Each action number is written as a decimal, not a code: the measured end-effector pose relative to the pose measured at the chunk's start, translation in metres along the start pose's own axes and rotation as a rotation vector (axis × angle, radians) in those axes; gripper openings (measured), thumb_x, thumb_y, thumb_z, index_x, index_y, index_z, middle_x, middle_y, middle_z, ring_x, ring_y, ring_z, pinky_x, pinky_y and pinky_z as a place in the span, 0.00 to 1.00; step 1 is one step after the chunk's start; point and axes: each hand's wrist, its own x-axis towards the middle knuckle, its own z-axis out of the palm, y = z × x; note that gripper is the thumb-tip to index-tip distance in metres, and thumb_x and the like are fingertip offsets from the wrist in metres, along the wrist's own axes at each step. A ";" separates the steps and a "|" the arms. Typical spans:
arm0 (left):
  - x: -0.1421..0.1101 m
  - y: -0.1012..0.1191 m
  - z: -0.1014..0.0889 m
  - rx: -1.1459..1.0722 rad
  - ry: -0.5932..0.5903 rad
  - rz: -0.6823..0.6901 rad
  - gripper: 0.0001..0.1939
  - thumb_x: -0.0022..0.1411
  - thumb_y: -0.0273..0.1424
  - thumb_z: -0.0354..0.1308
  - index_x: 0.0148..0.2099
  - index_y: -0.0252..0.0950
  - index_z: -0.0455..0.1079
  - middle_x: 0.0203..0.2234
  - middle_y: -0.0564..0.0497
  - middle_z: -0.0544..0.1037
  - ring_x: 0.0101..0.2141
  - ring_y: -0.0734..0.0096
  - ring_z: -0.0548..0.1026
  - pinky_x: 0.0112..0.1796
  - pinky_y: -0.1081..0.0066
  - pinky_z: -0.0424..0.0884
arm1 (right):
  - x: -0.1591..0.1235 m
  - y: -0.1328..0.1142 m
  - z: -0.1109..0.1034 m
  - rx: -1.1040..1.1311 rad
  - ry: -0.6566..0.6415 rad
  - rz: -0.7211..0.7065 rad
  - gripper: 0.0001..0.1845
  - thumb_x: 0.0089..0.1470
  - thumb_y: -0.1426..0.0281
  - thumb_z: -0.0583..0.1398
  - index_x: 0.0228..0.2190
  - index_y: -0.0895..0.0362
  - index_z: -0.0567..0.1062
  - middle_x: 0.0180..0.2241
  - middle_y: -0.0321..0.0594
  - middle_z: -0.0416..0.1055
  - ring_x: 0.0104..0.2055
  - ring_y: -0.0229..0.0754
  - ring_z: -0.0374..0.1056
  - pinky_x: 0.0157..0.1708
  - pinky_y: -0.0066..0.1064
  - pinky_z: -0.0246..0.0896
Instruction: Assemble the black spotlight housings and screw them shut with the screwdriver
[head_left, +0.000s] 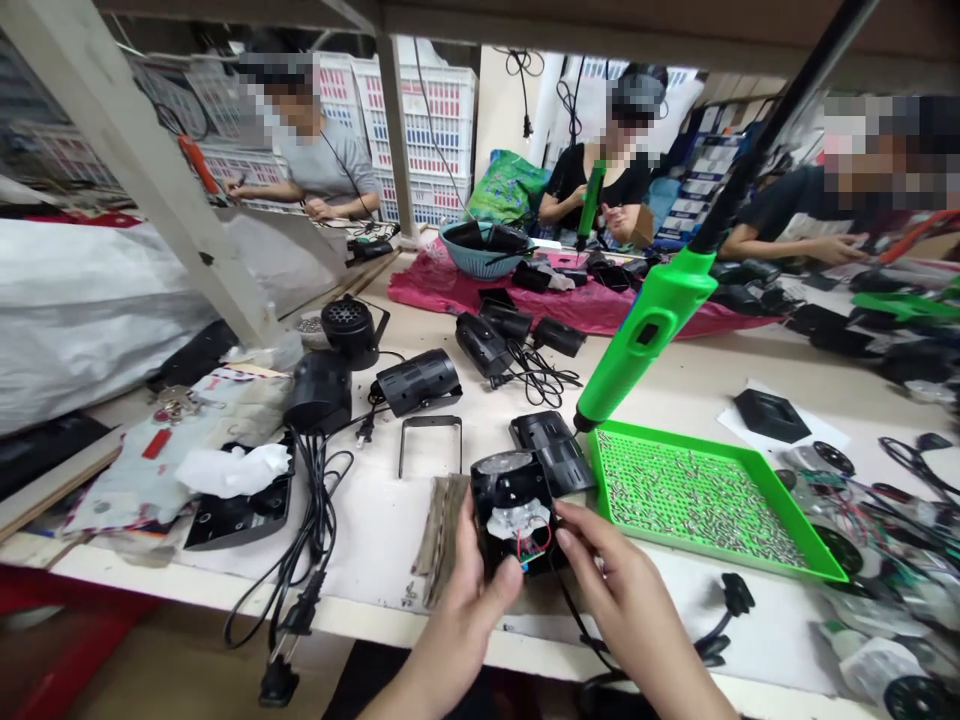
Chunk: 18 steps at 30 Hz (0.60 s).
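Observation:
My left hand (466,590) grips the lower left side of a black lamp housing (514,505) with an open back, its thumb pressed on the bottom edge. My right hand (615,580) holds the housing's right side, fingers touching the red and blue wires and a white part inside. The housing sits over the near edge of the workbench. A black cord runs down from it between my wrists.
A green tray of small screws (705,500) lies right of the housing, with a green electric screwdriver (645,330) hanging above it. Black lamp units (416,382), a metal bracket (429,442) and power cords (307,540) lie left. Three people work across the bench.

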 end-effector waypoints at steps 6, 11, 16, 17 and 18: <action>-0.003 -0.004 0.004 0.024 -0.097 0.121 0.51 0.61 0.39 0.58 0.69 0.40 0.21 0.68 0.43 0.45 0.65 0.57 0.46 0.62 0.58 0.48 | -0.004 0.006 0.004 -0.001 0.012 -0.026 0.15 0.61 0.66 0.53 0.46 0.55 0.75 0.45 0.45 0.76 0.48 0.47 0.73 0.45 0.34 0.71; -0.003 -0.004 0.004 0.013 -0.122 0.104 0.51 0.61 0.38 0.58 0.69 0.42 0.21 0.68 0.45 0.46 0.66 0.58 0.46 0.62 0.59 0.47 | -0.002 0.007 0.005 -0.011 0.017 -0.040 0.15 0.61 0.66 0.53 0.46 0.54 0.75 0.45 0.44 0.77 0.47 0.47 0.73 0.44 0.34 0.71; -0.003 -0.006 0.002 0.009 -0.132 0.128 0.48 0.60 0.39 0.58 0.70 0.44 0.28 0.67 0.48 0.50 0.66 0.58 0.46 0.62 0.58 0.47 | -0.002 0.011 0.005 -0.015 0.012 -0.034 0.15 0.61 0.65 0.53 0.46 0.54 0.74 0.45 0.46 0.76 0.47 0.47 0.73 0.44 0.34 0.71; -0.002 -0.007 0.001 -0.001 -0.123 0.118 0.47 0.60 0.39 0.59 0.70 0.45 0.30 0.67 0.48 0.51 0.66 0.58 0.47 0.62 0.58 0.47 | -0.002 0.011 0.005 -0.016 0.011 -0.034 0.15 0.61 0.65 0.53 0.46 0.54 0.74 0.45 0.46 0.76 0.47 0.47 0.73 0.44 0.33 0.71; -0.001 -0.007 -0.001 -0.023 -0.108 0.097 0.45 0.60 0.40 0.59 0.70 0.46 0.33 0.67 0.49 0.53 0.65 0.58 0.47 0.63 0.58 0.46 | -0.002 0.011 0.005 -0.015 0.007 -0.037 0.15 0.61 0.65 0.53 0.46 0.54 0.74 0.45 0.46 0.76 0.47 0.47 0.74 0.44 0.33 0.71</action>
